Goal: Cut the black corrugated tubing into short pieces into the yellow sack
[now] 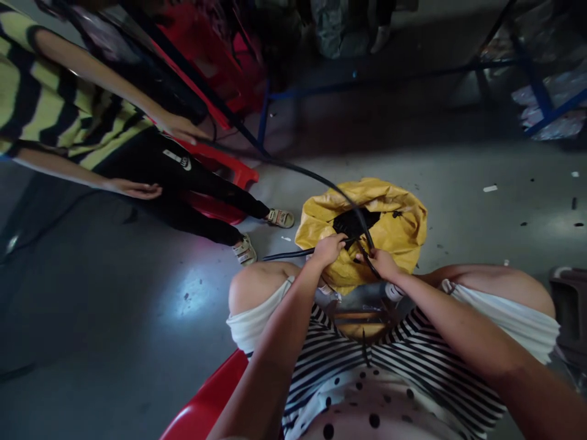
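Over a yellow sack (398, 232) between my knees, both my hands are on long black rubber-like strips. My left hand (329, 249) is closed around one black strip (288, 254), whose end sticks out to the left past my knee. My right hand (383, 264) grips another length, a long black strip (316, 176) that arches up and left toward a co-worker's hand (181, 127). Whether the two lengths are one piece, I cannot tell. Dark material (351, 223) shows in the sack's mouth.
At the left stands a person in a striped shirt (59, 91), beside red plastic stools (241, 174). Blue metal frame bars (312, 91) cross the back. Plastic bags (559, 116) lie at the back right. Small scraps dot the grey floor (463, 201). A red seat (211, 397) is under me.
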Demonstrator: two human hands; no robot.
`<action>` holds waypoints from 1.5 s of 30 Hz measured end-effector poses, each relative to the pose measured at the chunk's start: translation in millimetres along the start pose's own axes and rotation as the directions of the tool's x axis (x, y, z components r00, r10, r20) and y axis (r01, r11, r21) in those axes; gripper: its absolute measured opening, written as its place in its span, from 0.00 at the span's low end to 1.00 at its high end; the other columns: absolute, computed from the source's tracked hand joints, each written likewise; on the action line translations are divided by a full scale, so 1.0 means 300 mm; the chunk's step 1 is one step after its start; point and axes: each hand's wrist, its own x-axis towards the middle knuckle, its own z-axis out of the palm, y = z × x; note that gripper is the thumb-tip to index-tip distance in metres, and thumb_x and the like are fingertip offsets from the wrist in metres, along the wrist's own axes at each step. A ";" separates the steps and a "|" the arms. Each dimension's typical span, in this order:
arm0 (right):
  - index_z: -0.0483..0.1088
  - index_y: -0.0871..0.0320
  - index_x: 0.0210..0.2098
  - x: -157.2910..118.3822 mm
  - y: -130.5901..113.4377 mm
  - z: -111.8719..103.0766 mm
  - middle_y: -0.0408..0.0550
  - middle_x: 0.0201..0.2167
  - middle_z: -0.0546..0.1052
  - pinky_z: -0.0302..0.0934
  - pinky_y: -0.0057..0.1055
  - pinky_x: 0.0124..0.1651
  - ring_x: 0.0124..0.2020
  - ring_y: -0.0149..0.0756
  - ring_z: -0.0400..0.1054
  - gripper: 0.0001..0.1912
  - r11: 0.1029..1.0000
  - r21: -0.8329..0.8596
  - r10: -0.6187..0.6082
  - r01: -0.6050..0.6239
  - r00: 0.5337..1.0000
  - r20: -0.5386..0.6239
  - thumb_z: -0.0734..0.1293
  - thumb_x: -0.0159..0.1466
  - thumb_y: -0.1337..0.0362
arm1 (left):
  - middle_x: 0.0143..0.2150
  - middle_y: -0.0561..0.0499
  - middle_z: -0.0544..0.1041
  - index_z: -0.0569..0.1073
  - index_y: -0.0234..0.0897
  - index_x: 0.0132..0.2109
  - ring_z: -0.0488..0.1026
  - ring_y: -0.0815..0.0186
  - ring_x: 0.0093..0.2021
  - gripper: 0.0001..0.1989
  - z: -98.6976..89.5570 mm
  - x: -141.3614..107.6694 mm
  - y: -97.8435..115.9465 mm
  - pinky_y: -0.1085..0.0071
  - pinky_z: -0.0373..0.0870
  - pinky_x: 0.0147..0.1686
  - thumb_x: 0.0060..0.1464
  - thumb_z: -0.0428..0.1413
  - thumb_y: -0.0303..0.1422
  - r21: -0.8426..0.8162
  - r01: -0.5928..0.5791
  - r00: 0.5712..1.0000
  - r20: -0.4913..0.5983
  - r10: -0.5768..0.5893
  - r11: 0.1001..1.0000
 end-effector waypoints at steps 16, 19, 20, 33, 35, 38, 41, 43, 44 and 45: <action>0.71 0.58 0.52 -0.012 -0.012 -0.020 0.50 0.38 0.78 0.65 0.36 0.41 0.37 0.42 0.72 0.37 0.974 0.223 0.014 -0.050 0.987 0.162 0.65 0.63 0.31 | 0.55 0.41 0.82 0.76 0.36 0.57 0.78 0.54 0.57 0.14 -0.035 0.008 0.007 0.60 0.73 0.59 0.68 0.54 0.33 -0.015 0.095 0.983 -0.158 -0.096 0.995; 0.69 0.60 0.61 -0.013 -0.008 -0.012 0.54 0.44 0.79 0.67 0.41 0.49 0.43 0.47 0.74 0.41 0.985 0.172 -0.014 -0.015 0.986 0.164 0.66 0.64 0.32 | 0.55 0.42 0.83 0.77 0.36 0.54 0.78 0.55 0.57 0.12 -0.031 0.009 0.013 0.62 0.73 0.58 0.67 0.55 0.32 -0.028 0.054 0.990 -0.129 -0.057 0.998; 0.69 0.60 0.62 -0.010 -0.005 -0.010 0.56 0.45 0.79 0.67 0.42 0.50 0.45 0.48 0.74 0.42 0.987 0.159 -0.016 -0.010 0.987 0.162 0.65 0.64 0.33 | 0.55 0.42 0.83 0.77 0.36 0.54 0.78 0.56 0.57 0.12 -0.028 0.009 0.015 0.62 0.73 0.58 0.67 0.55 0.32 -0.030 0.044 0.992 -0.120 -0.047 0.999; 0.74 0.58 0.44 0.014 0.005 0.008 0.51 0.35 0.79 0.64 0.36 0.41 0.37 0.45 0.75 0.34 0.999 0.039 0.019 -0.023 0.996 0.083 0.62 0.67 0.31 | 0.57 0.42 0.82 0.76 0.37 0.58 0.78 0.57 0.58 0.15 0.001 -0.004 0.040 0.64 0.72 0.59 0.67 0.56 0.31 -0.041 0.038 0.999 -0.019 -0.039 0.998; 0.75 0.58 0.42 0.017 0.002 0.002 0.52 0.36 0.80 0.63 0.35 0.41 0.38 0.45 0.75 0.33 1.000 0.023 0.012 -0.013 0.999 0.046 0.62 0.67 0.32 | 0.57 0.41 0.82 0.75 0.36 0.60 0.78 0.56 0.59 0.17 -0.005 -0.007 0.036 0.64 0.72 0.59 0.66 0.58 0.31 -0.014 0.080 0.996 -0.029 -0.081 0.997; 0.74 0.57 0.40 0.020 0.005 -0.003 0.52 0.34 0.80 0.62 0.33 0.40 0.38 0.45 0.75 0.32 1.000 0.003 -0.002 0.001 1.000 0.024 0.63 0.67 0.33 | 0.56 0.42 0.82 0.77 0.38 0.57 0.78 0.56 0.58 0.14 -0.008 -0.012 0.031 0.64 0.72 0.59 0.66 0.58 0.32 0.028 0.100 0.995 -0.016 -0.099 0.995; 0.73 0.56 0.35 0.021 0.012 0.001 0.50 0.29 0.77 0.59 0.33 0.37 0.34 0.43 0.73 0.31 0.999 -0.020 -0.029 0.030 0.999 0.034 0.64 0.66 0.32 | 0.57 0.43 0.82 0.78 0.40 0.56 0.78 0.55 0.59 0.13 -0.006 -0.017 0.030 0.63 0.72 0.59 0.67 0.57 0.32 0.057 0.112 0.994 0.000 -0.112 0.992; 0.70 0.55 0.31 0.022 0.017 0.004 0.47 0.25 0.74 0.57 0.33 0.34 0.30 0.41 0.70 0.31 0.999 -0.027 -0.029 0.030 0.999 0.025 0.63 0.65 0.32 | 0.57 0.42 0.82 0.78 0.39 0.56 0.78 0.54 0.59 0.13 -0.005 -0.020 0.030 0.63 0.72 0.58 0.67 0.57 0.32 0.063 0.135 0.991 0.003 -0.136 0.989; 0.69 0.55 0.30 0.023 0.019 0.005 0.46 0.24 0.72 0.57 0.33 0.33 0.29 0.41 0.69 0.32 0.999 -0.025 -0.019 0.020 1.000 0.014 0.63 0.65 0.31 | 0.57 0.42 0.82 0.78 0.39 0.56 0.78 0.54 0.59 0.13 -0.005 -0.020 0.030 0.62 0.72 0.58 0.67 0.57 0.32 0.062 0.144 0.989 0.003 -0.145 0.988; 0.67 0.54 0.29 0.023 0.022 0.005 0.46 0.23 0.71 0.56 0.33 0.33 0.28 0.40 0.68 0.32 1.000 -0.019 -0.008 0.008 1.000 0.003 0.64 0.64 0.31 | 0.57 0.41 0.82 0.78 0.39 0.56 0.78 0.54 0.58 0.13 -0.007 -0.021 0.029 0.63 0.72 0.58 0.67 0.57 0.33 0.061 0.150 0.989 0.004 -0.151 0.987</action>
